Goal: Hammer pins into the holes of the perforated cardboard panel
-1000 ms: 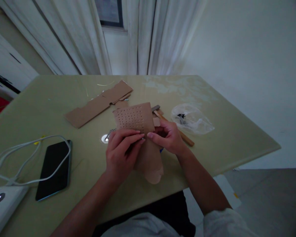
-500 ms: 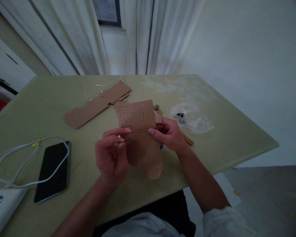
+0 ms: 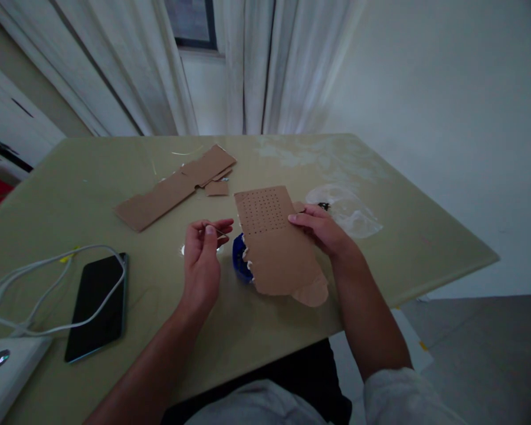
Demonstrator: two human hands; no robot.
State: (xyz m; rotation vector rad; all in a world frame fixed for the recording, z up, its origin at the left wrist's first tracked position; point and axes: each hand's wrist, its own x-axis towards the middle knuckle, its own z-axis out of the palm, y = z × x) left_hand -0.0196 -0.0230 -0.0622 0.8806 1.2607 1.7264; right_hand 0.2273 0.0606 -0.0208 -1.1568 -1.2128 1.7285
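Note:
My right hand [image 3: 322,229] grips the right edge of a brown cardboard piece [image 3: 274,248] punched with a grid of small holes, holding it tilted above the table. My left hand [image 3: 202,255] is to its left, thumb and fingers pinched on a thin small metal pin or nail [image 3: 216,230]. A blue object [image 3: 238,264] with white bits shows under the cardboard's left edge. Just left of my left hand lies a small shiny round thing [image 3: 184,250] on the table.
A long cardboard strip [image 3: 172,186] and a small scrap [image 3: 216,188] lie further back. A clear plastic bag [image 3: 349,212] sits to the right. A black phone [image 3: 98,304], white cables [image 3: 39,295] and a white device [image 3: 2,369] are at the left. The table edge [image 3: 446,277] runs at the right.
My right hand moved the holed cardboard to the right, uncovering the blue object. My left hand came off the cardboard and now pinches a thin pin.

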